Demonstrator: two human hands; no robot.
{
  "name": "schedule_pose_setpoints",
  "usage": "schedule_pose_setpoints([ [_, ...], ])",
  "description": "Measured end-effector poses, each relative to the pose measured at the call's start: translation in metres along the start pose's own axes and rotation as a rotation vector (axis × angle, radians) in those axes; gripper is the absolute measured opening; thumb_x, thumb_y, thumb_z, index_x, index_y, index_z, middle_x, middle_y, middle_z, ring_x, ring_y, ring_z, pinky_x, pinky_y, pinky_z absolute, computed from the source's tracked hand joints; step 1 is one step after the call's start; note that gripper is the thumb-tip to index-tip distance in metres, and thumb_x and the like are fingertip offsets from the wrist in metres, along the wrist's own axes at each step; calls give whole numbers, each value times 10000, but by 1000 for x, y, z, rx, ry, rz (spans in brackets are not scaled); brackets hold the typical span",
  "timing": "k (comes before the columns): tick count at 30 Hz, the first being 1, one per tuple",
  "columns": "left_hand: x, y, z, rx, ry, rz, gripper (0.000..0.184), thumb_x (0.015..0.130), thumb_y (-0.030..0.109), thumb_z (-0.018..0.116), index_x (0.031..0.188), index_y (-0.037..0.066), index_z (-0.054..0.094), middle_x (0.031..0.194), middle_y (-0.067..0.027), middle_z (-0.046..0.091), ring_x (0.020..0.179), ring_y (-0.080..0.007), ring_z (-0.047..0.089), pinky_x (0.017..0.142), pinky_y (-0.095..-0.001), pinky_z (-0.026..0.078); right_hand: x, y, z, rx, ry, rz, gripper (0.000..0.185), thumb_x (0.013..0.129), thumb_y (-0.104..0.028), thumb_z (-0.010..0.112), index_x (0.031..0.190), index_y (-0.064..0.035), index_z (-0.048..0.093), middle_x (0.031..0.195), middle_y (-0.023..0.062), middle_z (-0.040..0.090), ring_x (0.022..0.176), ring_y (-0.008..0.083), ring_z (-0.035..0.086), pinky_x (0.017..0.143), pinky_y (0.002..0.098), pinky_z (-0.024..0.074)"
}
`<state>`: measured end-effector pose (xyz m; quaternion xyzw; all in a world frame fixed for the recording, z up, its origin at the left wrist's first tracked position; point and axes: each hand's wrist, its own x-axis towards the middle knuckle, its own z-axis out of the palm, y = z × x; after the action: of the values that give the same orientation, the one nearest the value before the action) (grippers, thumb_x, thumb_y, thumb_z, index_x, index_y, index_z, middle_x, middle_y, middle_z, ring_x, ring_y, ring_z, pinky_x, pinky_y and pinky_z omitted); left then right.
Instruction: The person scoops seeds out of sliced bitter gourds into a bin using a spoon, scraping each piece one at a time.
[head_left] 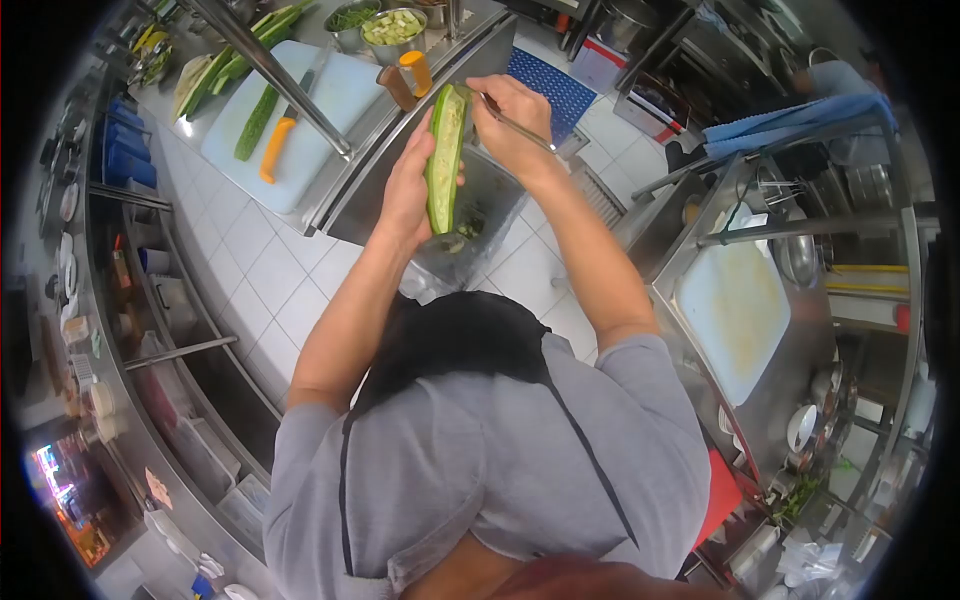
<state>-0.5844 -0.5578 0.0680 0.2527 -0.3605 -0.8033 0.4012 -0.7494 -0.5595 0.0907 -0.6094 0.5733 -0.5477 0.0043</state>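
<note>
My left hand (408, 190) is wrapped round a long green cucumber half (444, 165), its pale cut face turned up. My right hand (512, 122) grips a slim metal spoon (520, 130) at the far end of the cucumber half; the handle sticks out toward my wrist, and the spoon's working end is hidden. Beneath both hands is a bin with a clear plastic liner (490, 252), with some dark green scraps inside. To the left, a white cutting board (225, 150) bears a whole-looking cucumber (257, 123) and a knife with an orange handle (277, 150).
Long green cucumber pieces (205, 82) lie beyond the board. Metal bowls of cut green vegetables (393, 28) stand at the back, near an orange-capped shaker (415, 72). A metal post (275, 75) slants over the board. Another cutting board (732, 315) lies at right.
</note>
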Motion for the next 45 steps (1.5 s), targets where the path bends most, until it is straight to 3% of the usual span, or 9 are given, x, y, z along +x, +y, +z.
schedule_pose_setpoints([
  [3, 6, -1, -5, 11, 19, -39, 527, 1074, 279, 401, 1568, 110, 331, 1178, -39, 580, 846, -150, 572, 722, -284, 527, -7, 2, 4, 74, -70, -5, 159, 823, -53, 621, 938, -35, 730, 831, 142, 692, 769, 326, 688, 673, 390, 547],
  [14, 34, -19, -32, -4, 77, -177, 449, 1079, 288, 408, 1479, 95, 470, 1091, -55, 630, 806, -162, 599, 660, -284, 529, -41, 22, 18, 25, -201, 9, 149, 828, -89, 606, 912, -45, 721, 869, 163, 697, 826, 357, 692, 731, 426, 553],
  [17, 32, -26, -37, -15, 128, -227, 412, 1079, 297, 420, 1403, 67, 525, 1036, -54, 652, 799, -167, 616, 634, -292, 534, -58, 34, 26, 84, -247, 29, 145, 853, -105, 648, 944, -47, 744, 868, 135, 714, 746, 284, 705, 661, 365, 551],
  [18, 34, -29, -44, -4, 118, -249, 407, 1078, 297, 425, 1394, 63, 529, 1040, -58, 652, 795, -164, 617, 629, -296, 535, -53, 35, 23, 80, -265, 69, 168, 823, -84, 594, 915, -45, 729, 853, 176, 703, 783, 365, 692, 708, 435, 552],
  [29, 51, -53, -70, 75, 112, -281, 358, 1073, 297, 447, 1266, 19, 565, 950, -100, 650, 760, -198, 639, 607, -293, 561, -67, 50, 33, 4, -344, 186, 160, 857, -96, 586, 941, -40, 709, 831, 185, 711, 783, 361, 710, 714, 443, 562],
  [33, 56, -53, -85, -103, 40, -386, 355, 1059, 276, 482, 1239, -21, 559, 1094, -147, 672, 881, -251, 689, 666, -330, 602, -67, 57, 41, -3, -315, 305, 162, 867, -122, 603, 971, -42, 697, 867, 186, 734, 814, 348, 726, 743, 435, 573],
  [38, 30, -43, -87, -257, 66, -253, 460, 1016, 127, 494, 1452, -10, 439, 1415, -197, 505, 1283, -330, 537, 1050, -411, 517, -72, 55, 43, 61, -309, 387, 220, 854, -165, 642, 1014, -28, 707, 892, 193, 741, 817, 316, 734, 747, 394, 572],
  [40, 27, -46, -87, -217, 124, -227, 459, 1024, 125, 482, 1460, -6, 428, 1427, -199, 498, 1296, -331, 529, 1052, -415, 514, -77, 56, 48, 154, -329, 389, 237, 857, -179, 671, 1036, -31, 716, 887, 161, 753, 787, 271, 737, 735, 362, 569],
  [45, 29, -43, -86, -250, 122, -187, 446, 1050, 143, 452, 1460, -27, 410, 1439, -204, 486, 1321, -328, 510, 1107, -441, 475, -65, 59, 53, 109, -273, 401, 225, 846, -150, 610, 999, -18, 709, 894, 217, 729, 833, 375, 720, 753, 422, 564],
])
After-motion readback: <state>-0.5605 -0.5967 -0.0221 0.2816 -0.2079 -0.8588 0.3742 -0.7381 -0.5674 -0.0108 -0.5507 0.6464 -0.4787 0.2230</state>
